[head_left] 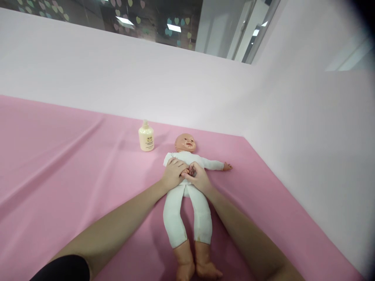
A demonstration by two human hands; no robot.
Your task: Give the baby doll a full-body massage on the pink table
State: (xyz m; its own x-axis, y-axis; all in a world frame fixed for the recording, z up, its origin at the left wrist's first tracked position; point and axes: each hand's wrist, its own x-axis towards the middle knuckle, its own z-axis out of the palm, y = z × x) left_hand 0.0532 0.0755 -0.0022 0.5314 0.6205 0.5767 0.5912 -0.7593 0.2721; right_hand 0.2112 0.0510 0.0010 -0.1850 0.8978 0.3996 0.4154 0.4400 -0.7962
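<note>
At the near edge, a black sleeve (64, 269) shows on the left arm, while both forearms reach forward, one on each side of the doll (187, 190). The doll lies on its back on the pink sheet (88, 164), feet toward the person, between the two arms. The step in hand seems to be handling the doll's small hand (185, 171) over its belly; to go on from there would call for light, even pressure from both hands.

The left hand (173, 171) lies palm down on the doll's front, fingers pointing inward; I cannot tell if it clasps anything beneath. The right hand (200, 178) meets it with bent fingers, and its thumb and fingers seem to pinch the doll's hand.

Farther, a pump bottle (146, 139) stands upright left of the doll's head, before the white wall (117, 86).
</note>
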